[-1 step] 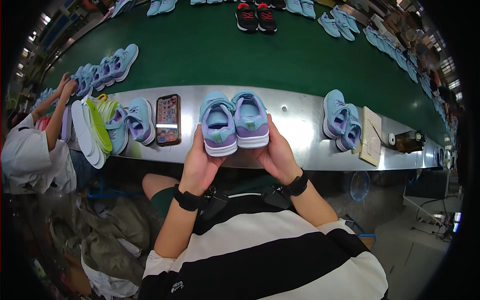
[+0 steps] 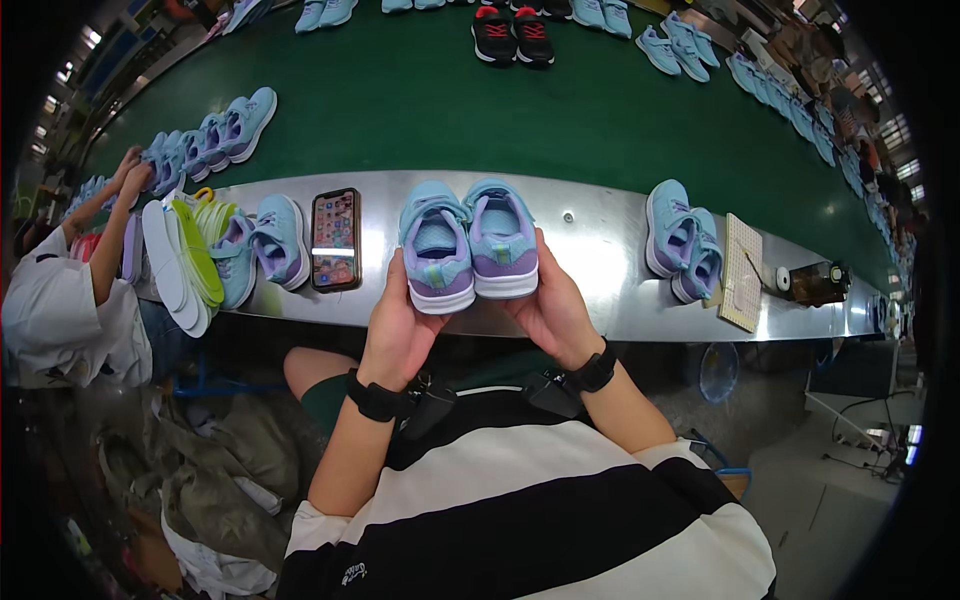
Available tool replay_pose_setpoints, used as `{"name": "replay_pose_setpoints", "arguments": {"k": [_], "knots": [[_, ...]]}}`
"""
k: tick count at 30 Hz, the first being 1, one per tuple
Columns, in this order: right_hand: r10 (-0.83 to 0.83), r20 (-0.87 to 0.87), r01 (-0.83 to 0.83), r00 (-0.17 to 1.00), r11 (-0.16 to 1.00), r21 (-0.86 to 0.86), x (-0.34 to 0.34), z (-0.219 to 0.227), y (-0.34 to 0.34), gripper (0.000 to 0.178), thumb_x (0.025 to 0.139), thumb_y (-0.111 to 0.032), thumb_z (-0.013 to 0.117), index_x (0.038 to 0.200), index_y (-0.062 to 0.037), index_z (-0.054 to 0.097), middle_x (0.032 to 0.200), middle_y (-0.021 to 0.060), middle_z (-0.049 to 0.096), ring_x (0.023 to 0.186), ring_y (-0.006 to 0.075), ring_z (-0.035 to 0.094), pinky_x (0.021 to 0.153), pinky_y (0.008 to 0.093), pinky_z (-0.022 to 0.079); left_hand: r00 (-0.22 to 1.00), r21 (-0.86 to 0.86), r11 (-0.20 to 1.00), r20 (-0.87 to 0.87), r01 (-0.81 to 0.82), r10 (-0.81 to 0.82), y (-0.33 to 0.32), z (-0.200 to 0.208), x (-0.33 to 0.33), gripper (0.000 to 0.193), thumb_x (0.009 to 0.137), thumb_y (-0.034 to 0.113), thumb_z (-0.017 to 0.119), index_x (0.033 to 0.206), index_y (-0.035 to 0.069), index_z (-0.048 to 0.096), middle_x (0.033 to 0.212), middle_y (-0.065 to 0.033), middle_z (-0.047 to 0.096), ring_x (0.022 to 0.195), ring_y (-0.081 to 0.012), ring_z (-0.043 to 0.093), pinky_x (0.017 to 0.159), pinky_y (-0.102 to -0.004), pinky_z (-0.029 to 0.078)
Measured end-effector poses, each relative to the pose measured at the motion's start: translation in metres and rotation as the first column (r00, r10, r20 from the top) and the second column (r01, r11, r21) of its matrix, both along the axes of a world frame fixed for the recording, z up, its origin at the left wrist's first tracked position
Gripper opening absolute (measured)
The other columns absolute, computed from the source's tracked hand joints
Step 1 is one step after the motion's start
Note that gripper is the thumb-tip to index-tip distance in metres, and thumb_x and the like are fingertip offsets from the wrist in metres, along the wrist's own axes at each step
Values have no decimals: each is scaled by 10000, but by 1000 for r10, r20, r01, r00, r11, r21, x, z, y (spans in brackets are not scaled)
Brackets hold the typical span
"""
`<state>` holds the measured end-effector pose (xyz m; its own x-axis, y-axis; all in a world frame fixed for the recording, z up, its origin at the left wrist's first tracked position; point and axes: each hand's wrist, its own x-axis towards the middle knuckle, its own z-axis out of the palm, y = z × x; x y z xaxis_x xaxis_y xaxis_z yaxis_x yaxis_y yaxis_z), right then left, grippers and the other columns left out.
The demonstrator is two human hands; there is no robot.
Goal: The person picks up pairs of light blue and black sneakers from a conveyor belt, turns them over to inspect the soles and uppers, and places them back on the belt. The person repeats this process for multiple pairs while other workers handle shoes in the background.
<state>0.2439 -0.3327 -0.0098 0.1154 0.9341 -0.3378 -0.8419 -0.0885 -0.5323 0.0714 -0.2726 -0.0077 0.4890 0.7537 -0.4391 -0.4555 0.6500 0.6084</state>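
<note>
Two small shoes, light blue mesh over lilac trim and white rubber soles, heels toward the wearer, pressed side by side above the near edge of the brushed metal ledge. Left shoe cupped from below and outside by the left hand; right shoe cradled likewise by the right hand, fingers curled round the soles. Flat glossy phone lying just left. Matching pair farther right, beside a woven pad. Green felt-like belt beyond.
</note>
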Motion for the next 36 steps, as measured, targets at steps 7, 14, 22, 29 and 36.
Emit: {"name": "replay_pose_setpoints", "arguments": {"k": [7,14,22,29,36], "knots": [[-77,992,-110,-99,992,66,42,-33,2,405,922,-111,611,1319,-59,554,1258,147,548,1095,327,538,973,419,416,653,718,611,-643,332,401,22,-70,-17,305,1017,124,508,1290,5,573,1008,-72,642,881,-106,581,801,-253,483],[-578,649,-783,-495,621,-45,50,12,23,332,823,-125,616,1153,-124,648,1190,60,595,1139,238,540,960,396,407,869,592,757,-490,276,66,20,-89,-18,281,1018,79,488,1264,-6,595,1084,-56,659,926,-98,614,856,-249,502],[-678,492,-798,-546,600,-60,39,40,75,124,738,-204,677,791,-118,605,820,-8,589,896,190,541,820,351,392,799,641,732,-554,230,234,47,-91,-47,237,1021,118,520,1138,-51,638,1001,-94,696,894,-129,663,751,-254,558],[-337,921,-130,-195,940,316,55,62,201,285,696,-269,770,662,-8,660,579,117,624,497,234,602,503,366,467,699,800,543,-541,256,467,44,-95,-46,151,921,81,614,982,-39,681,794,-121,693,656,-153,666,621,-277,528],[-70,869,371,-490,885,281,141,186,416,498,757,-487,734,960,-32,737,903,199,720,890,359,699,766,413,547,666,812,523,-542,257,513,44,-93,-47,137,906,73,626,978,-30,682,773,-134,678,629,-166,661,587,-279,529]]}}
